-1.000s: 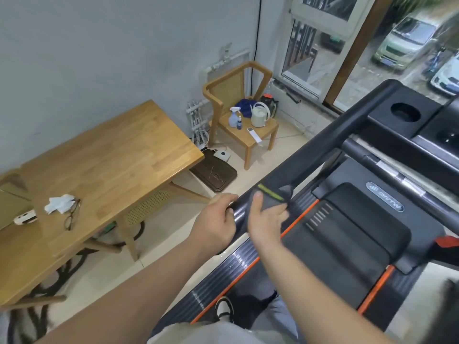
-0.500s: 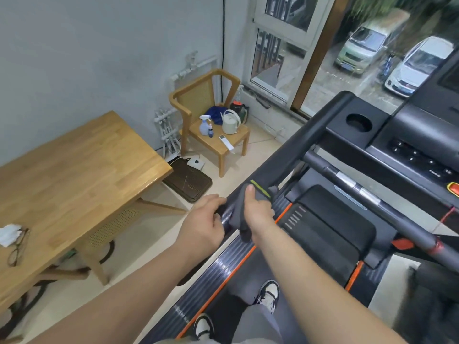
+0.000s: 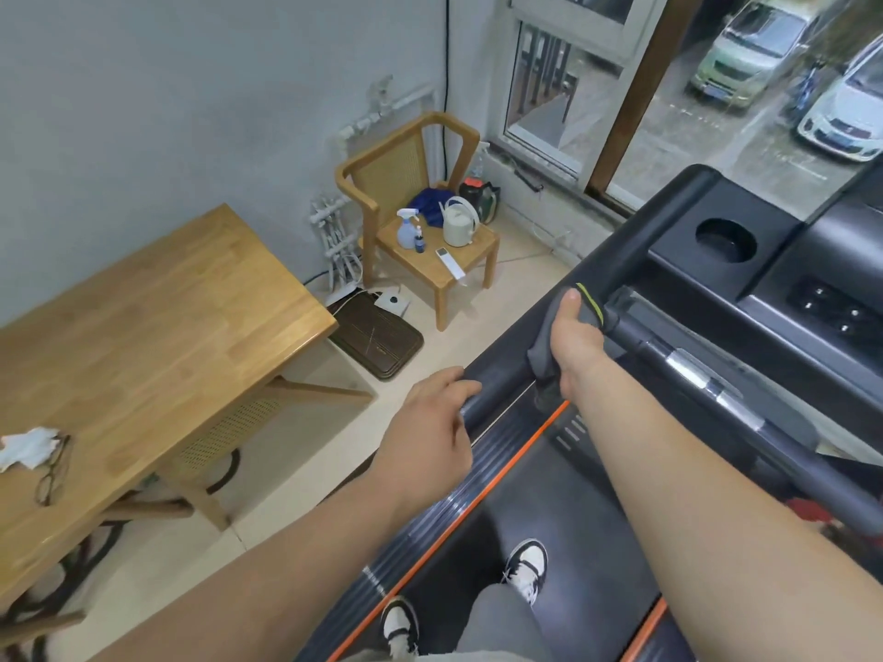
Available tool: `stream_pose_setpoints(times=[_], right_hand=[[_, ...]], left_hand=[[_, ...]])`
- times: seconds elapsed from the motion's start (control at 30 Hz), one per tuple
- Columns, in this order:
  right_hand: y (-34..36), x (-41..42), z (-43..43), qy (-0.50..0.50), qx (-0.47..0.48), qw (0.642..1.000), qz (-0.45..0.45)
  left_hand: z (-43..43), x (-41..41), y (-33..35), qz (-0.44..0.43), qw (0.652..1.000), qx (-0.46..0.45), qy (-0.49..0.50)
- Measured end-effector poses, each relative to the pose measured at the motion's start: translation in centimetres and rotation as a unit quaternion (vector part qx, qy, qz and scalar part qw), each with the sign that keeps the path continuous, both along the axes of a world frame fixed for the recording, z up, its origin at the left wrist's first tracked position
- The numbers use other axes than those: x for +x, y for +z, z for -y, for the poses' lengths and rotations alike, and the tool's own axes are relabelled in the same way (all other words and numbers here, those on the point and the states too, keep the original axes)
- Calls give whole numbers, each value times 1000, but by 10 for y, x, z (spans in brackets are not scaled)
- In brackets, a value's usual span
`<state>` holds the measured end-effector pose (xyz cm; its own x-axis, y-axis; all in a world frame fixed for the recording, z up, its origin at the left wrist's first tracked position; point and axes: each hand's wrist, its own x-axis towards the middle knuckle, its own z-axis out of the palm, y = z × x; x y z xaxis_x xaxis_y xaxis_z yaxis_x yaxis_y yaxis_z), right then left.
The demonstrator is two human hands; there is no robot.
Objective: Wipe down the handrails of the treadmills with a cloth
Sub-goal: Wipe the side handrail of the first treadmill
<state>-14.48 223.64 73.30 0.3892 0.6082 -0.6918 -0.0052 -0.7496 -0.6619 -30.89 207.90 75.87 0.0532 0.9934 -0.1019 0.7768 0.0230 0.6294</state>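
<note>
I stand on a black treadmill whose left handrail [image 3: 635, 253] runs from near me up to the console [image 3: 745, 260]. My right hand [image 3: 576, 344] grips a grey cloth [image 3: 542, 348] with a yellow-green edge, wrapped round the rail just below the crossbar [image 3: 688, 363] joint. My left hand [image 3: 432, 420] holds the near end of the same rail, fingers curled over it, a short way behind the cloth.
A wooden table [image 3: 157, 336] stands at left with glasses [image 3: 52, 470] and a white tissue [image 3: 26, 446]. A wooden chair [image 3: 425, 231] by the wall carries a spray bottle [image 3: 407, 227], a jug and a remote. A dark mat [image 3: 377, 336] lies on the floor. The window is ahead.
My right hand has slid the cloth up the rail toward the console, away from my left hand, which stays at the near end. The camera has turned slightly right.
</note>
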Motion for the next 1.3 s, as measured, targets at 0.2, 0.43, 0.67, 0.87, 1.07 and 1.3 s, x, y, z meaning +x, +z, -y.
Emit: stream_pose_setpoints(times=[0.2,0.43,0.67,0.87,1.07,1.3], right_hand=[[15,-34,61,-1,19,998,53],[18,-110,199,89,11,996,27],[50,-36,225,-37,-27,949,-311],[93,29,194,-108,74,924,-359],[91,94,166,-96,73,911,-395],[85,191,127,161,-4,979,-124]], left_hand=[[34,-25,-1,15,1000,-8,18],[66,-51,-12,17,1000,-15,13],[62,-30,-4,69,996,45,17],[48,51,41,152,980,51,-120],[21,114,35,173,967,-6,-188],[-30,181,6,213,976,21,-42]])
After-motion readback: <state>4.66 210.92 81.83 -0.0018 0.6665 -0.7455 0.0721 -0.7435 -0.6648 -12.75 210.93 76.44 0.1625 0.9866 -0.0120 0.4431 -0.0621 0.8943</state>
